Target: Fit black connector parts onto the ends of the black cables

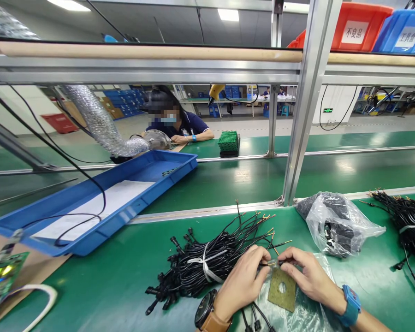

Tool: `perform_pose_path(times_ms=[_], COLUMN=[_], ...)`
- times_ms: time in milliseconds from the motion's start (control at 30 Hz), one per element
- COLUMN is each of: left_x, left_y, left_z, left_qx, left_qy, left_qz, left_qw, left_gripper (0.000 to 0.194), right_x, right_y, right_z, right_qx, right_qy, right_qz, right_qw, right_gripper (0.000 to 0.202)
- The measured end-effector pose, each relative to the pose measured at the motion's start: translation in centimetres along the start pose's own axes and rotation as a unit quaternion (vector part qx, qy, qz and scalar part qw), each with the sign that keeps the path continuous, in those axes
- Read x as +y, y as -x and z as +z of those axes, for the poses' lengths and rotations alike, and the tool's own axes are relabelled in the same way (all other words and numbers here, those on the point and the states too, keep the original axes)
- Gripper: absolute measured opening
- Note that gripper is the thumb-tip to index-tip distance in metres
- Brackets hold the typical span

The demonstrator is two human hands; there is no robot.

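**What I can't make out from here**

My fingertips [267, 266] hide whatever small part they pinch. The plastic bag [335, 223] clouds its dark contents. The right wire bundle [406, 226] and green circuit board [2, 276] are cut off by the frame edges.

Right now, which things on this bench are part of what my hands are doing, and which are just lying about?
In use: left hand and right hand pinching a thin black wire over the brown square pad; tied wire bundle beside them.

Lying about: blue tray, plastic bag, second wire bundle, green stack.

Both hands, left [242, 281] and right [306, 275], meet fingertip-to-fingertip, fingers pinched.
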State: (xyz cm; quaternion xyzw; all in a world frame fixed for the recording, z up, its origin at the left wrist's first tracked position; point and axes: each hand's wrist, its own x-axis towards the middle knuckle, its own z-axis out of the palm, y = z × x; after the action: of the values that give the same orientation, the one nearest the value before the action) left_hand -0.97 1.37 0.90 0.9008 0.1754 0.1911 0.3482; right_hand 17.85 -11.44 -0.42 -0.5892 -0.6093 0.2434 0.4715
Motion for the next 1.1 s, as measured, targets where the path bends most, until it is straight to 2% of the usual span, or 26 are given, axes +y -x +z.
perform_pose_path(times_ms=[167,433,667,867,1100], left_x=[-0.11,0.13,0.22,0.52,0.56], left_y=[-0.23,-0.20,-0.15,-0.16,-0.07], left_z=[0.18,0.47,0.52,0.47,0.69], left_qx=[0.008,0.042,0.055,0.064,0.057], left_qy=[-0.007,-0.009,-0.022,-0.042,-0.072], left_qz=[0.011,0.043,0.065,0.077,0.083], left_qw=[1.000,0.998,0.996,0.994,0.992], left_gripper=[0.010,0.011,0.015,0.016,0.016], right_x=[0.12,0.58,0.50,0.38,-0.07], right_y=[-0.05,-0.08,0.03,-0.01,-0.10], right_z=[0.32,0.37,0.39,0.13,0.35], right_qx=[-0.001,-0.007,-0.015,-0.006,-0.026], right_qy=[-0.003,-0.149,-0.168,-0.100,0.015], right_qz=[0.000,0.064,0.074,0.058,-0.037], right_qw=[1.000,0.987,0.983,0.993,0.999], right_gripper=[0.022,0.039,0.038,0.033,0.022])
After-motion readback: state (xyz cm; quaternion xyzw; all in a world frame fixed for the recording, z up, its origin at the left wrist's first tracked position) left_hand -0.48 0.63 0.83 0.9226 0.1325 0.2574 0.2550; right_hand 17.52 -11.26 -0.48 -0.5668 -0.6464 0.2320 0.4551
